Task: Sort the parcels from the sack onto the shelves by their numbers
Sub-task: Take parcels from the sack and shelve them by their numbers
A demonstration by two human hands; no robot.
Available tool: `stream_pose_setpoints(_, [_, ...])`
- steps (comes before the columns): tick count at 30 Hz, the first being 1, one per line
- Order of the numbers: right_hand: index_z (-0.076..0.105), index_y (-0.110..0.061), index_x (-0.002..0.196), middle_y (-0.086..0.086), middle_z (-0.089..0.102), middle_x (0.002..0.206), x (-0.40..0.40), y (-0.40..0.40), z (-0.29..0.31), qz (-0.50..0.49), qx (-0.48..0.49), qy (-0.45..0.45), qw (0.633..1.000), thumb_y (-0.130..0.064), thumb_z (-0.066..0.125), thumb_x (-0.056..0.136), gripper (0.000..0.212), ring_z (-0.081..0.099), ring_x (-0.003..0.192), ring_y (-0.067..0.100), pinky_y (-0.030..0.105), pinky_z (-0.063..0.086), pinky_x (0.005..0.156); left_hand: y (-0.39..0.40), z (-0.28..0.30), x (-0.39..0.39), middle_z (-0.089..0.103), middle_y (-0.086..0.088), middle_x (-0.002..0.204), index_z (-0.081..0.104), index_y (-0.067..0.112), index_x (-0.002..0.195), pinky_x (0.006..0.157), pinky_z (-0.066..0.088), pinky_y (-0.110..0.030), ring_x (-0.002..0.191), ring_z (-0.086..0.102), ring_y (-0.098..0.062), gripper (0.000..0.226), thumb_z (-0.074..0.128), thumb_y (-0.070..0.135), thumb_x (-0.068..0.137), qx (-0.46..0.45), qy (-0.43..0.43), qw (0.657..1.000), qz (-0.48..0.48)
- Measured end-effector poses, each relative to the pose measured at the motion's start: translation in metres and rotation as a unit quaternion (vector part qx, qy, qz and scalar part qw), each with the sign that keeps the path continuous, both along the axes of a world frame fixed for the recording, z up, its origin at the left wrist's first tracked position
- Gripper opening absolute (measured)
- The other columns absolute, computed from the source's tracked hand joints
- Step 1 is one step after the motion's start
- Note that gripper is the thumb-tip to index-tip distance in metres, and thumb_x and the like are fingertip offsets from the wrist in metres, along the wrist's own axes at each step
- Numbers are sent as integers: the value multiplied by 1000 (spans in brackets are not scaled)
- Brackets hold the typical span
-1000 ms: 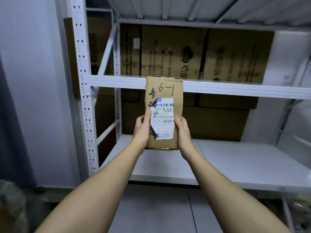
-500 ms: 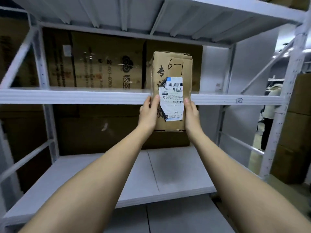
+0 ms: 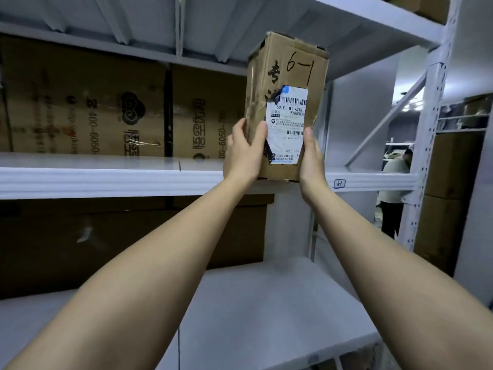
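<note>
Two raised hands gripping parcel

parcel is hand-marked "6-1"; its label reads "501e m1 a21b"; shelf tag reads "h".

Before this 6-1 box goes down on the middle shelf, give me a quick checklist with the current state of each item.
1. Grip: left hand and right hand clamp opposite sides of the parcel: ok.
2. Number readable: "6-1" handwritten near the top: ok.
3. Shelf match: a small tag on the middle shelf edge, its marking unclear: cannot tell.
4. Landing spot: bare shelf right of the large cartons: ok.
5. Headroom under the upper shelf: cannot tell.
6. Parcel condition: top flaps crumpled, label peeling at one corner: not ok.
</note>
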State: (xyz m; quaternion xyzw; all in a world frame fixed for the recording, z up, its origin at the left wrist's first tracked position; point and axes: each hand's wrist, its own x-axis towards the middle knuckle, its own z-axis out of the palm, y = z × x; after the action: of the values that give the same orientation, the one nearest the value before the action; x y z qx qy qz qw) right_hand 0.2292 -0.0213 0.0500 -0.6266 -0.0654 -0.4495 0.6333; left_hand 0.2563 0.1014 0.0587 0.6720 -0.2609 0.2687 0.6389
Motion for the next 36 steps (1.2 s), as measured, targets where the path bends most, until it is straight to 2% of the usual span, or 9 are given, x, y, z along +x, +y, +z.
stream_pose_setpoints(2, [60, -21, 121, -14, 68, 103, 8, -23, 6, -5, 13, -7, 1000, -44, 37, 101, 39, 64, 97, 1, 13, 49, 73, -24, 7, 6, 36, -4, 146, 28, 28, 147, 94, 32, -30, 128, 42, -22, 68, 38, 64, 90, 7, -6, 1000, 1])
stream_pose_setpoints(4, [61, -26, 112, -15, 68, 96, 15, -46, 16, -2, 28, -13, 1000, -43, 37, 102, 32, 65, 89, -2, 10, 49, 65, -49, 16, 12, 36, -4, 147, 28, 27, 147, 94, 30, -30, 130, 40, -22, 69, 39, 65, 90, 0, -15, 1000, -1])
stream_pose_setpoints(13, [61, -28, 109, -8, 67, 100, 57, -181, 30, -27, -28, -6, 999, -47, 38, 100, 31, 64, 91, 7, 19, 49, 72, -167, 24, 49, 26, -6, 154, 13, 19, 152, 113, 22, -33, 138, 32, -21, 83, 54, 55, 88, 48, 14, 997, -65])
stream_pose_setpoints(16, [59, -30, 109, -17, 65, 90, 68, -228, 31, -13, -48, -6, 999, -47, 38, 100, 29, 62, 79, -5, 10, 46, 59, -208, 25, 54, 32, -5, 153, 5, 20, 152, 116, 27, -44, 138, 34, -23, 103, 60, 61, 75, 71, 43, 992, -95])
stream_pose_setpoints(19, [52, -23, 114, -17, 62, 89, 79, -275, 33, 2, -68, 0, 998, -44, 39, 101, 28, 60, 71, -9, 5, 43, 51, -250, 25, 58, 39, -6, 148, 3, 17, 151, 113, 32, -44, 133, 41, -25, 111, 69, 56, 70, 90, 64, 992, -66])
stream_pose_setpoints(22, [43, -20, 114, -6, 62, 100, 85, -320, 32, -8, -105, 11, 994, -44, 39, 101, 28, 61, 85, 4, 17, 48, 66, -290, 26, 66, 43, -8, 144, 8, 13, 149, 110, 38, -41, 128, 46, -23, 99, 73, 39, 80, 109, 78, 989, -63])
stream_pose_setpoints(26, [41, -16, 124, 8, 61, 119, 88, -382, 28, -17, -129, 67, 989, -49, 34, 101, 41, 60, 103, 26, 42, 50, 91, -350, 27, 68, 44, -8, 143, 21, 12, 146, 109, 39, -40, 128, 46, -24, 90, 75, 36, 78, 127, 86, 987, -42])
stream_pose_setpoints(33, [54, -19, 114, 5, 61, 118, 91, -453, 20, -71, -118, 64, 988, -44, 37, 100, 33, 58, 107, 23, 42, 47, 96, -427, 24, 73, 43, -9, 143, 22, 15, 146, 109, 38, -44, 129, 46, -25, 90, 72, 44, 78, 167, 54, 984, 18])
stream_pose_setpoints(36, [47, -17, 128, -5, 55, 121, 92, -460, 18, -74, -146, 50, 985, -38, 40, 99, 36, 54, 111, 17, 36, 43, 98, -442, 22, 77, 42, -9, 143, 15, 14, 147, 108, 39, -44, 127, 47, -26, 96, 72, 44, 76, 162, 58, 985, 33])
